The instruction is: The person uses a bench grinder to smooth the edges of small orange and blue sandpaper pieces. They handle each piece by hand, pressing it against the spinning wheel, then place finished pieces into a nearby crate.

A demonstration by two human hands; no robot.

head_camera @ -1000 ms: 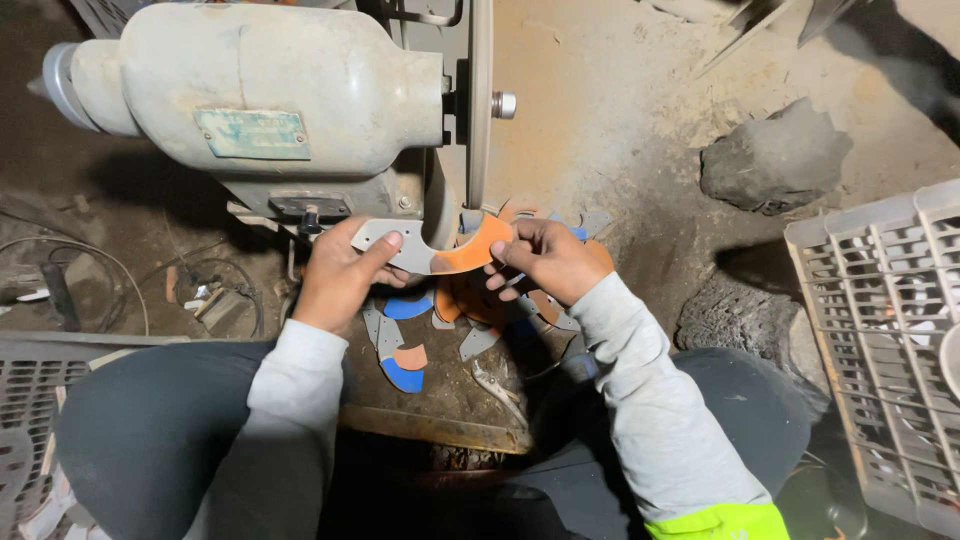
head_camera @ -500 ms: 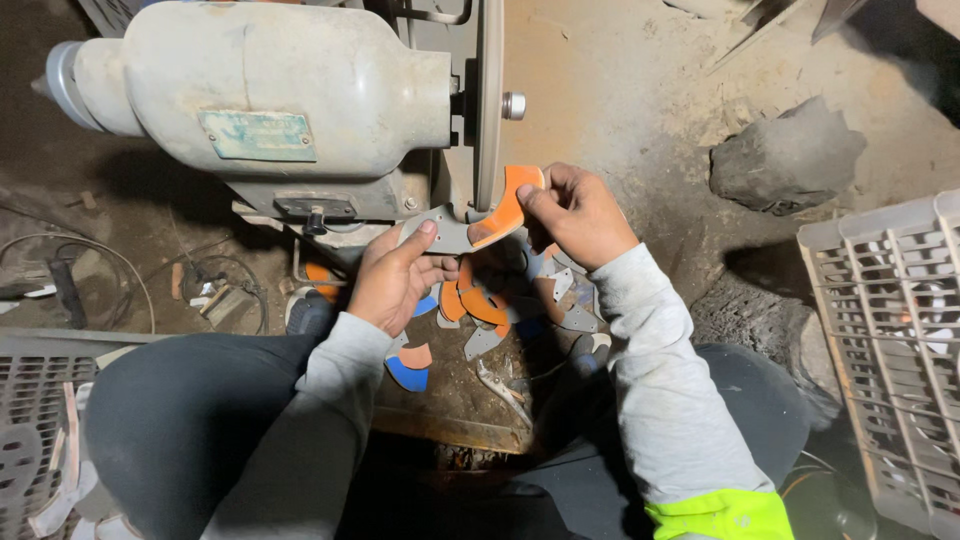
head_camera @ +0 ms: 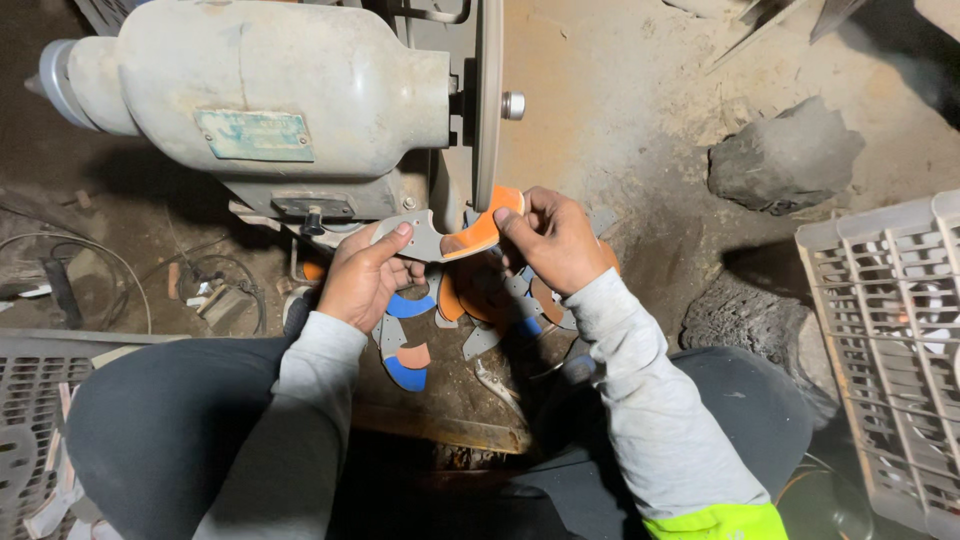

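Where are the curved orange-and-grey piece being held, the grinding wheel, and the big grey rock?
curved orange-and-grey piece [head_camera: 452, 240], head view, its middle where grey meets orange.
grinding wheel [head_camera: 487, 100], head view, the disc's thin edge.
grey rock [head_camera: 785, 155], head view, its top face.

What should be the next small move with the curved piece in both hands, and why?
Probably ease the curved blade slightly upward, so its orange end meets the grinder's wheel. The left hand grips the grey end, the right hand pinches the orange end, which is just below the wheel's rim; contact cannot be told.
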